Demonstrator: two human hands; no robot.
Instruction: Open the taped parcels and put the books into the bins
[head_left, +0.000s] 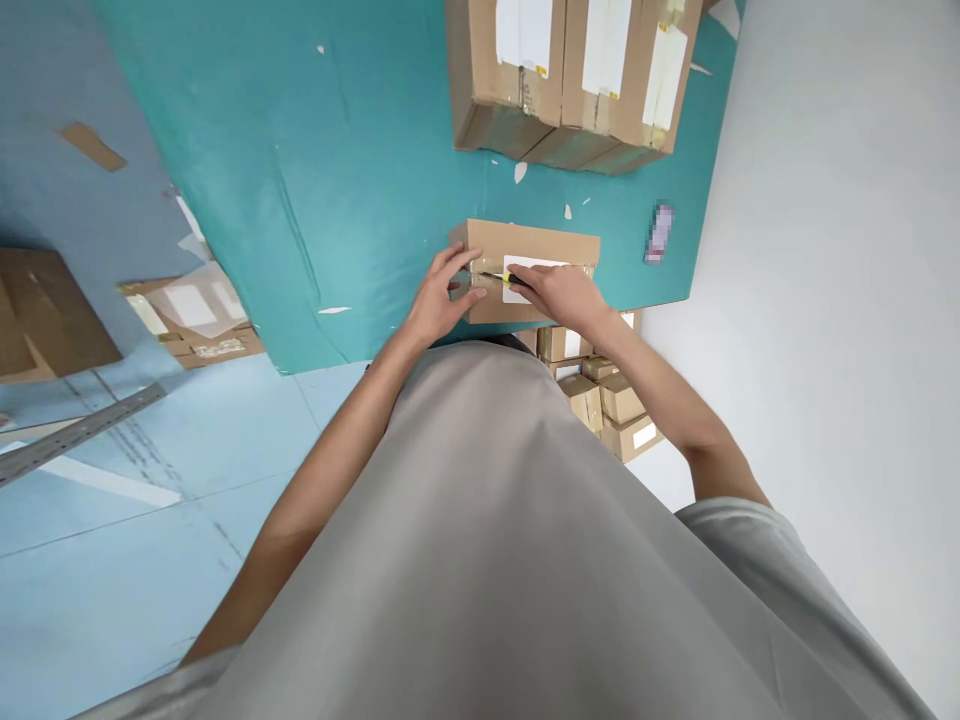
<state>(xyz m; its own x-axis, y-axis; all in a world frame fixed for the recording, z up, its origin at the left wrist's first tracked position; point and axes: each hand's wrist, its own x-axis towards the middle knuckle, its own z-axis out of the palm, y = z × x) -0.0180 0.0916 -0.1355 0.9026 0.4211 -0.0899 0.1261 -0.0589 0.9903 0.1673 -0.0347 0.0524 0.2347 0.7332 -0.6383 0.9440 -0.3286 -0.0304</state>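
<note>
On the desk point(375, 200), the right hand point(562, 295) is closed round a knife point(508, 279); the left hand point(441, 295), half open, touches the box point(536, 243). A slip could cut that hand.

The left hand point(439, 298) splays while the right hand point(564, 293) curls inward.

Your shirt point(480, 520) is plain grey, smooth and loose, with soft folds down its front. Right of the shirt's front, the right sleeve point(757, 560) is short and wide, with a curved hem; left of it, the matching left sleeve point(161, 706) shows only partly. Your hands point(439, 300) are bare.
</note>
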